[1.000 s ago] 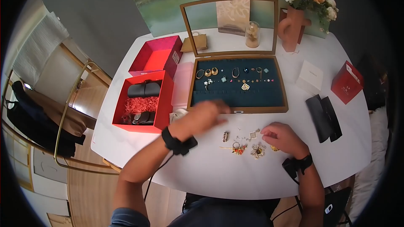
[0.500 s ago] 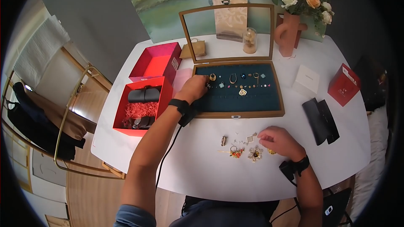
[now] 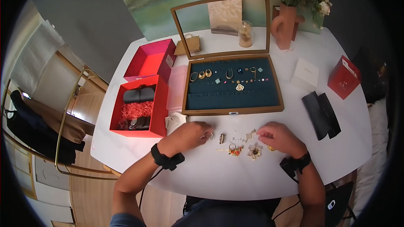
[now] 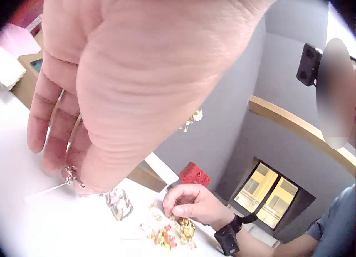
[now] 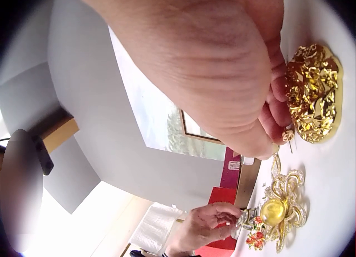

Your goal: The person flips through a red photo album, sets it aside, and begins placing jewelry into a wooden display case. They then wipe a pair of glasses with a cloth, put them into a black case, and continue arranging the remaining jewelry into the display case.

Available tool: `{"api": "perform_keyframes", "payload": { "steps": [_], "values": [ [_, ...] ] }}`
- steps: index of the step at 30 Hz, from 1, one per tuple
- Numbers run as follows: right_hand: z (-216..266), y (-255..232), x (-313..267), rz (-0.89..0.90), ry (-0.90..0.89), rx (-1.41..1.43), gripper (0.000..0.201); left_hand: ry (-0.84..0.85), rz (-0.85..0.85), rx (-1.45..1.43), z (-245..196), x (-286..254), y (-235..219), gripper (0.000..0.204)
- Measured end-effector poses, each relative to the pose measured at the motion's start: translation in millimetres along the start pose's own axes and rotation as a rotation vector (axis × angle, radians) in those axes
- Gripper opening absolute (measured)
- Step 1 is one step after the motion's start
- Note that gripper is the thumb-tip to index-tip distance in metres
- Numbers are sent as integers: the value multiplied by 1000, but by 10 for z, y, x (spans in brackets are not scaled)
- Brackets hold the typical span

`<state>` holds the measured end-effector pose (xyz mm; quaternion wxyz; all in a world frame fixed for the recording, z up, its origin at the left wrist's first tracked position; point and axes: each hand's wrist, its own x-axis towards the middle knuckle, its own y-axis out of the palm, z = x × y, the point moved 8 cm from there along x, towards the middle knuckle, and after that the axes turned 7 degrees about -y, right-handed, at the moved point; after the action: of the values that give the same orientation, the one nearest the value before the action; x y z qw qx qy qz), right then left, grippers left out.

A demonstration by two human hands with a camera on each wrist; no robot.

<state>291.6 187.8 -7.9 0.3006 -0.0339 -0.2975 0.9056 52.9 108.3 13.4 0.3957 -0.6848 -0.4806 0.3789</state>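
My left hand (image 3: 185, 138) is low over the table's front left part, pinching a small silvery jewellery piece (image 4: 70, 176) between thumb and fingers. The fingers partly hide it, so I cannot tell its exact kind. Just right of it lies a ribbed ring-like piece (image 3: 222, 138). My right hand (image 3: 280, 138) rests on the table with loosely curled fingers. At its fingertips are a rose stud (image 5: 287, 136) and a square-framed earring (image 3: 249, 135). A crumpled-looking gold piece (image 5: 314, 93) lies beneath that hand. Between both hands lie a wire flower brooch (image 3: 254, 151) and an orange-red flower piece (image 3: 235, 150).
Behind stands an open wooden jewellery case (image 3: 233, 111), its teal lining holding earrings and small studs. On the left are a red box (image 3: 160, 113) with shredded paper and a pink box (image 3: 168, 61). A black case (image 3: 320, 115), white box (image 3: 306, 74) and red box (image 3: 344, 77) stand right.
My left hand went to the case's left part, then came back to the table with the silvery piece, which is gone from the lining. My right hand has stayed in place.
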Motion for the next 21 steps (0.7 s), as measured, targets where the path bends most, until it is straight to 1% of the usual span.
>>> {"api": "perform_keyframes", "payload": {
  "steps": [2, 3, 4, 6, 7, 9, 10, 12, 13, 15, 16, 18, 19, 20, 21],
  "values": [
    [24, 4, 14, -4, -4, -1, 17, -84, 97, -26, 26, -113, 102, 23],
    [21, 2, 13, -6, 7, 2, 17, -73, 85, -31, 59, -141, 122, 29],
    [15, 1, 11, -7, 19, 4, 17, -76, 83, -33, 79, -158, 142, 29],
    [7, 7, 15, -1, 23, 6, 17, 12, -70, -73, 32, -194, 40, 31],
    [-1, 9, 17, -1, 30, 10, 17, 11, -72, -74, 28, -199, 35, 31],
    [-12, 13, 13, -4, 39, 28, 17, -87, 89, -138, 65, -180, 143, 32],
    [-24, 12, 5, -8, 50, 47, 17, -86, 89, -139, 25, -179, 120, 32],
    [-23, 10, 3, -7, 49, 41, 17, -120, 219, -100, -24, -191, 163, 33],
    [-21, 11, 5, -4, 47, 35, 16, -120, 220, -99, -15, -180, 151, 33],
    [-16, 7, 7, -4, 44, 37, 16, -68, 157, -88, -24, -143, 66, 31],
    [-9, 8, 9, -3, 40, 38, 16, -68, 158, -87, -29, -115, 42, 31],
    [13, 5, 15, 1, 26, 13, 16, -27, -15, -75, -104, -5, -182, 28],
    [27, -7, 13, 4, 14, -12, 16, -45, -41, -148, -135, 69, -279, 25],
    [23, -13, 8, -1, 16, -14, 16, -40, -39, -147, -131, 173, -329, 25],
    [15, -9, 9, 0, 13, -2, 17, 4, -147, -122, -133, 280, -467, 25]
  ]
}}
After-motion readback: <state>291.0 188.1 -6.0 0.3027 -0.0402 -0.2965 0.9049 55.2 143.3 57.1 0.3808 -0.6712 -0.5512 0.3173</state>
